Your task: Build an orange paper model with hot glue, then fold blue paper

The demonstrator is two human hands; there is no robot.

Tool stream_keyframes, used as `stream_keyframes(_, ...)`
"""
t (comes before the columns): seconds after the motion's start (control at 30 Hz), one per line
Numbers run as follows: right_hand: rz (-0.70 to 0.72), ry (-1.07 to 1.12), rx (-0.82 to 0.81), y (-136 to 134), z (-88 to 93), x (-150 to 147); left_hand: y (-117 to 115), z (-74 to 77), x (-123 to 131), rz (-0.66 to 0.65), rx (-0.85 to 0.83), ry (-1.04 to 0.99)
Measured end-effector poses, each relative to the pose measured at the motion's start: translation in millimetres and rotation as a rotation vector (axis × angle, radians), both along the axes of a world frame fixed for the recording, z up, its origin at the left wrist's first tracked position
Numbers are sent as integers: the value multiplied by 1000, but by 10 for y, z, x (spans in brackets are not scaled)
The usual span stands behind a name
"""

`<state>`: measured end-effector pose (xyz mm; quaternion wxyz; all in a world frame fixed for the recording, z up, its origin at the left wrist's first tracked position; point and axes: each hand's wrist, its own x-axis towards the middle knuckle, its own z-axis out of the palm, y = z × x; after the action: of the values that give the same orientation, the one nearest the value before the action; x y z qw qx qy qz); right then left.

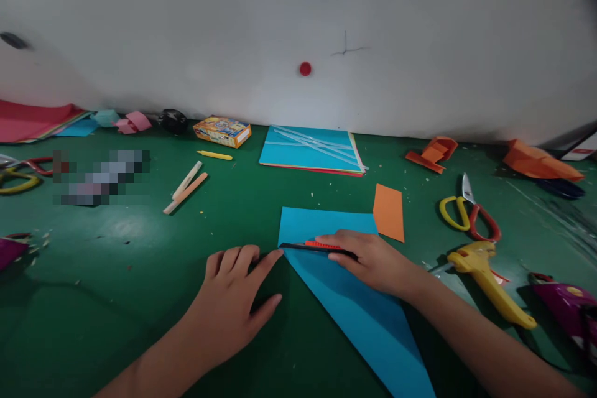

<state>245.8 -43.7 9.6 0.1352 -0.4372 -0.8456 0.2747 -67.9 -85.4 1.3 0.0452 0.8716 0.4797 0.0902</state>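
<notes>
A folded blue sheet of paper (359, 317) lies on the green table, its left edge running diagonally down to the right. My right hand (368, 258) is closed around a box cutter (321, 247) with a red slider, laid flat across the paper. The cutter's tip reaches the paper's left corner. My left hand (240, 298) rests palm down on the table, fingers apart and holding nothing. Its index fingertip touches that same corner, close to the cutter tip. A small orange piece of paper (390, 212) lies against the blue sheet's upper right side.
Scissors (471, 211) and a yellow glue gun (489, 280) lie right of my right arm. Behind are a stack of coloured paper (308, 152) with clear strips, a small box (222, 131), a yellow crayon (215, 155) and sticks (186, 189). A white wall (233, 31) rises behind the table.
</notes>
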Motion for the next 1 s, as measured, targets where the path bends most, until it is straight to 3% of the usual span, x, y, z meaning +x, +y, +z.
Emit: stream_keyframes(1.0,-4,-15,23,8,-18,92,1,-4,-6,15,-13,4)
